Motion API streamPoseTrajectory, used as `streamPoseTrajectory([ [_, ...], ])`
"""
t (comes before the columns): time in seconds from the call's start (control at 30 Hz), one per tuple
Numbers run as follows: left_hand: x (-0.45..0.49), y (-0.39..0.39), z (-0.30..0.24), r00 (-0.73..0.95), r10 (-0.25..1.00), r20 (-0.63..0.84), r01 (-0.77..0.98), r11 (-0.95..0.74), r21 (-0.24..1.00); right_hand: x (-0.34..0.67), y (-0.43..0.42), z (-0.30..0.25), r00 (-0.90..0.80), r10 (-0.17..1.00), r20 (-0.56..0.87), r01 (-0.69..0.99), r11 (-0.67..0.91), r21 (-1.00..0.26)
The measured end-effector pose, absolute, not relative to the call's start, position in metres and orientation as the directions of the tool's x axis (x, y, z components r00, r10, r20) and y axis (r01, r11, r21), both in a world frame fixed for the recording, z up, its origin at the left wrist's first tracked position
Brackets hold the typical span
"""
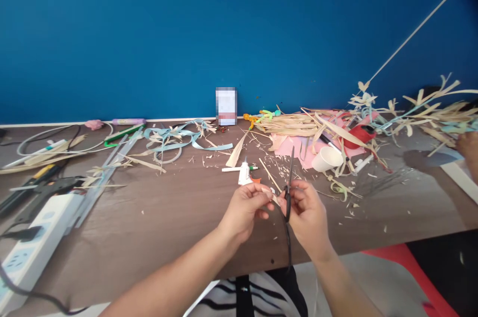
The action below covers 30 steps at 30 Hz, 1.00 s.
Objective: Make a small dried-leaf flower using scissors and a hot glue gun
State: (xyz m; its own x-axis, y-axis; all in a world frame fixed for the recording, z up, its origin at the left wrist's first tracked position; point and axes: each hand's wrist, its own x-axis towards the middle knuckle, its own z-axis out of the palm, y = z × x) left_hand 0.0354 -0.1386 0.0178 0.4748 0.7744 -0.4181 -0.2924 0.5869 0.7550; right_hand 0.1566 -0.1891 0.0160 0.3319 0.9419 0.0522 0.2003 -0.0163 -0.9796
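My left hand [239,212] is closed, its thumb and fingertips pinching a small pale strip of dried husk [275,198]. My right hand [308,215] holds a pair of scissors [291,172] with dark handles, blades pointing up and away from me. Its fingertips meet the other end of the strip, so both hands are nearly touching over the table. Just beyond my left hand stands a small white glue gun [244,173] with an orange trigger. A thin straw-coloured stick [269,174] lies beside the scissors.
A bundle of dried husks [295,124] lies on pink paper [280,144] near a tipped paper cup [327,158]. At left are a power strip [45,230], a dark glue gun [47,192] and blue ribbon [194,139]. Another person's hand [468,150] is at the right edge.
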Motion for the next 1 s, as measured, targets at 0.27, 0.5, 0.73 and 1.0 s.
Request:
streamPoseTrajectory([
  [0.27, 0.036, -0.137, 0.016, 0.505, 0.757, -0.415, -0.326, 0.612, 0.720, 0.159, -0.192, 0.018, 0.365, 0.931, 0.021, 0.176, -0.047, -0.983],
  [0.5, 0.035, -0.135, 0.018, 0.527, 0.752, -0.396, -0.330, 0.611, 0.720, 0.151, -0.192, 0.014, 0.418, 0.903, 0.095, 0.220, 0.001, -0.975],
  [0.73, 0.023, -0.124, 0.016, 0.447, 0.814, -0.370, -0.333, 0.536, 0.776, 0.173, -0.200, 0.018, 0.204, 0.979, 0.012, 0.330, -0.058, -0.942],
  [1.0, 0.021, -0.120, 0.021, 0.460, 0.804, -0.376, -0.337, 0.550, 0.764, 0.190, -0.218, 0.021, -0.103, 0.979, -0.177, 0.547, -0.093, -0.832],
])
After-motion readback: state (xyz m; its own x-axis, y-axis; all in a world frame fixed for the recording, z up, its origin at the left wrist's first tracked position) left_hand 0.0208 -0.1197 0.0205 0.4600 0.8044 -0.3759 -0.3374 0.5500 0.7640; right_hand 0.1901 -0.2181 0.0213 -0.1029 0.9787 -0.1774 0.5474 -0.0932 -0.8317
